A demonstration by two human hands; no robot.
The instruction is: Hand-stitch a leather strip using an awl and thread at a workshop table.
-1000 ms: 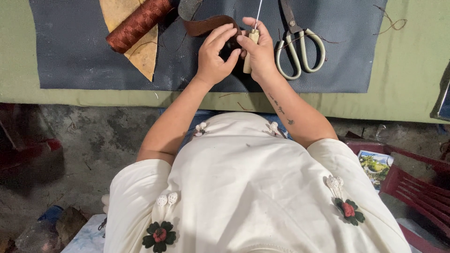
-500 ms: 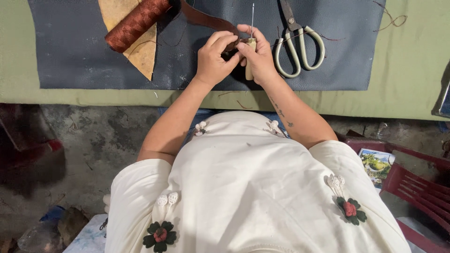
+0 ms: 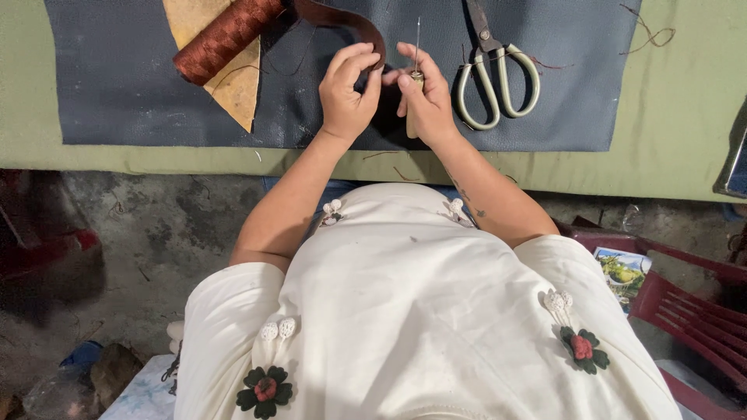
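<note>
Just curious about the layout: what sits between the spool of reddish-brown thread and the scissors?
In the head view, both hands: the left hand on a dark brown leather strap and the right hand holding an awl.

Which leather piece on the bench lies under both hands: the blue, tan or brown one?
The large blue leather sheet. The tan leather piece lies off to the left under the thread spool; the brown strap curls above the left hand.
</note>
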